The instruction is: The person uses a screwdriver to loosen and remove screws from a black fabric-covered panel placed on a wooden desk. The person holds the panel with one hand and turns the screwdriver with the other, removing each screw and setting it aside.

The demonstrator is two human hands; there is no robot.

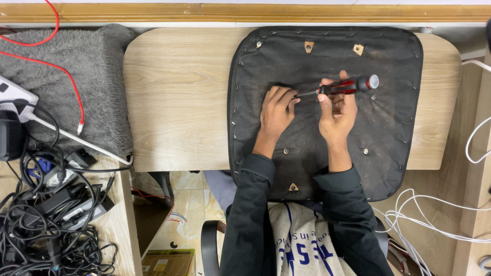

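Now we are working a red-and-black screwdriver (pixel 343 87), lying nearly level over the black fabric underside of a seat cushion (pixel 388 128). Our right hand (pixel 337 115) is clamping its ribbed handle; our left hand (pixel 276 110) is pinching fingers together at the thin metal tip. Beneath, the pale wood-grain table (pixel 179 97) is bearing the cushion.

Left hand (pixel 276 110) pinching — right hand (pixel 337 110) gripping

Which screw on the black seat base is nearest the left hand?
The near-left screw, just right of the left hand's wrist. The near-right screw and the one by the screwdriver's handle lie farther right.
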